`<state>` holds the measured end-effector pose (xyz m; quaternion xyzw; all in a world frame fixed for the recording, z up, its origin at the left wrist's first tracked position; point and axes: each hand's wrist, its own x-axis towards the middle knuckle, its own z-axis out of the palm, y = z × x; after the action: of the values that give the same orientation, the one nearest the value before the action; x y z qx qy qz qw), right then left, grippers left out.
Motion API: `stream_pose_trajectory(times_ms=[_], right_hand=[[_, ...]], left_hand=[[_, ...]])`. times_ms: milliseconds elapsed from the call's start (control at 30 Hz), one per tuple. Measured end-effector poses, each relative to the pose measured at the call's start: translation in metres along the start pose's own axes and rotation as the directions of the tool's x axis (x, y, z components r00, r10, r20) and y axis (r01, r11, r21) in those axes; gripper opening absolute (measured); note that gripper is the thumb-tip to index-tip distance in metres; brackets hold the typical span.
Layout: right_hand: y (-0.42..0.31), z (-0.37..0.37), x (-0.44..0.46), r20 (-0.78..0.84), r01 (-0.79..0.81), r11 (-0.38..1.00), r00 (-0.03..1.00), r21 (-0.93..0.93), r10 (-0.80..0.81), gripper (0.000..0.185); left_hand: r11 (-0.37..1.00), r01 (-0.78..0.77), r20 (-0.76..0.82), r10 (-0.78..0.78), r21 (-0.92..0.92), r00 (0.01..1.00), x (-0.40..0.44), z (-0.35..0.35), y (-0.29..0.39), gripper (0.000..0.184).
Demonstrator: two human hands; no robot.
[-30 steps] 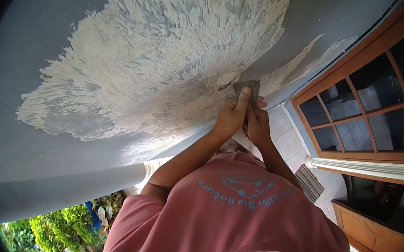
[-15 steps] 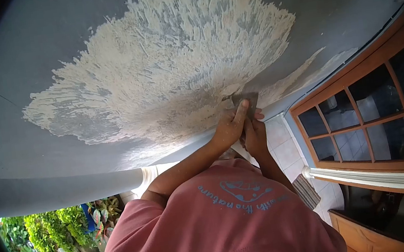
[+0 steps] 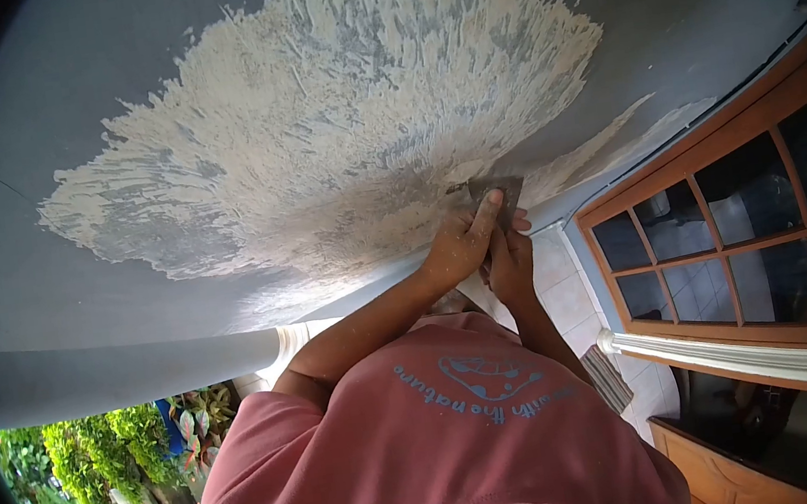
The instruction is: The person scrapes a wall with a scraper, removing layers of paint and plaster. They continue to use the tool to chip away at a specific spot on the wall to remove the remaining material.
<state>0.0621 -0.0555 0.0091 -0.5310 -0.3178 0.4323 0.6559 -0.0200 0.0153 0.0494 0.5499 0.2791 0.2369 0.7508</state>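
Note:
A flat metal putty knife (image 3: 509, 191) has its dark blade up against the grey wall, at the lower edge of a large rough, scraped patch (image 3: 328, 130). My left hand (image 3: 461, 245) is closed on it, with the thumb lying along the blade. Just beside and below, my right hand (image 3: 508, 261) is closed around the knife's lower part, its fingertips showing past the blade's right side. The two hands touch each other. Most of the handle is hidden by the fingers.
To the right is a wooden-framed window (image 3: 722, 223) with dark panes. A striped mat (image 3: 606, 378) lies on the pale tiled floor (image 3: 562, 298). Green plants (image 3: 107, 460) grow at the lower left. A thin cable (image 3: 747, 94) runs above the window frame.
The putty knife and both hands have shifted slightly up and to the right in view, while the view itself has moved a little. The grip looks the same.

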Motion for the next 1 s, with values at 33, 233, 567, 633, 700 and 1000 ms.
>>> stream_pose_trajectory(times_ms=[33,233,567,633,700,1000], right_hand=[[0.0,0.001,-0.002,-0.022,-0.024,1.0,0.999,0.005,0.024,0.039],[-0.006,-0.001,-0.01,-0.021,-0.095,0.992,0.995,-0.078,0.093,0.037],[-0.004,0.001,-0.01,-0.031,-0.08,0.996,0.996,-0.038,0.078,0.039],[0.002,-0.001,-0.008,-0.025,-0.033,0.996,0.999,-0.084,0.031,0.04],[-0.001,0.007,-0.009,-0.05,-0.058,0.998,0.997,-0.028,0.056,0.041],[0.004,0.006,-0.01,-0.033,-0.05,0.998,0.998,-0.036,0.049,0.043]], left_hand=[[1.0,0.007,-0.008,-0.007,0.002,1.0,0.0,0.0,-0.003,0.062],[0.996,0.088,-0.001,-0.088,-0.009,0.996,-0.006,0.001,0.002,0.061],[0.996,0.071,0.016,-0.072,0.061,0.997,-0.001,-0.003,-0.006,0.064],[0.997,0.046,0.007,-0.047,0.066,0.999,0.002,-0.004,-0.005,0.064],[0.996,0.013,-0.008,-0.012,0.092,1.0,-0.005,-0.004,-0.006,0.064],[0.985,-0.156,-0.116,0.163,0.068,0.98,0.0,0.001,-0.018,0.061]])
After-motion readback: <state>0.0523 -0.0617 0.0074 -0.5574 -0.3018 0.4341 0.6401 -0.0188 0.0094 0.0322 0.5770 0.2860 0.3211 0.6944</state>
